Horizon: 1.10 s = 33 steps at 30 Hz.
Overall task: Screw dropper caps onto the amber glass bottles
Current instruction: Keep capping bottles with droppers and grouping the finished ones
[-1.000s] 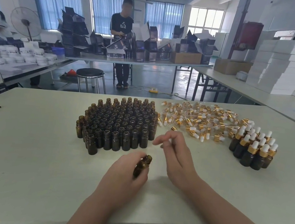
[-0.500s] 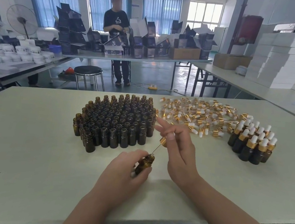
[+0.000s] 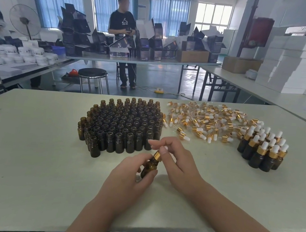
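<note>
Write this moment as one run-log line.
left hand: holds amber bottle | right hand: pinches dropper cap on its neck | stage: capping

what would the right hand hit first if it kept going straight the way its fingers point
Likely the near right corner of the uncapped amber bottles; the right hand, pinching the gold dropper cap, points up-left at them. Depth is unclear; it might pass above.
</note>
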### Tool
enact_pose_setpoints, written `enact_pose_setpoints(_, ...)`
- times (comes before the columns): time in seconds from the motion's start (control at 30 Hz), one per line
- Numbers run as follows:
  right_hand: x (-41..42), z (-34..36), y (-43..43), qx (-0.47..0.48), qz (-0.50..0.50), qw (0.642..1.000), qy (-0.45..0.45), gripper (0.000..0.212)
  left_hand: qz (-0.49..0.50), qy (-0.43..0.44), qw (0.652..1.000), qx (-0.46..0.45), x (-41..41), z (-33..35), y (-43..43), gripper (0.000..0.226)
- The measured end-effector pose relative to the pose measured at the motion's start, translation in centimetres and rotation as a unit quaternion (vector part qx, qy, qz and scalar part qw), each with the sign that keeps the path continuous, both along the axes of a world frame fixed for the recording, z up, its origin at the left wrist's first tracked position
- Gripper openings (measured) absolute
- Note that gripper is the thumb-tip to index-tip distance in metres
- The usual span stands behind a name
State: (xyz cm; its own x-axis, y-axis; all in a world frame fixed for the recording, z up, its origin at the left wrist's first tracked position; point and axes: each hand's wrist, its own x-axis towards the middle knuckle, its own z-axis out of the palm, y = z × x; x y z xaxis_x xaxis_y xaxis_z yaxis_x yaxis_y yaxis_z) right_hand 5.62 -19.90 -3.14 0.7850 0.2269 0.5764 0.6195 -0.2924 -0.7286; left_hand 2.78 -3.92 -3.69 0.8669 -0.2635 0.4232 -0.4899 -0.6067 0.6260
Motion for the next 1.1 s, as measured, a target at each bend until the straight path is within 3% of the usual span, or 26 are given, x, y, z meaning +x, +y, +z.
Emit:
enact_pose_setpoints(0.3,0.2,0.0,-0.2,-0.022,-0.015,0.999,0.026,0.003,0.026,-0.040,0.999,0.001,0.0,-0.1,0.1,0.033)
enact_pose_setpoints(0.73,1.1,-0.6,-0.6,-0.034,-0.063,0.997,0.018,0.012,0.038,-0.054,0.998,0.018,0.2,-0.1,0.2,0.028)
enact_pose_setpoints(1.1,1.4,-1.0,-0.9,-0.069,-0.118,0.990,0.038,0.059,0.012,-0.060,0.997,0.038,0.3,-0.1,0.3,0.022)
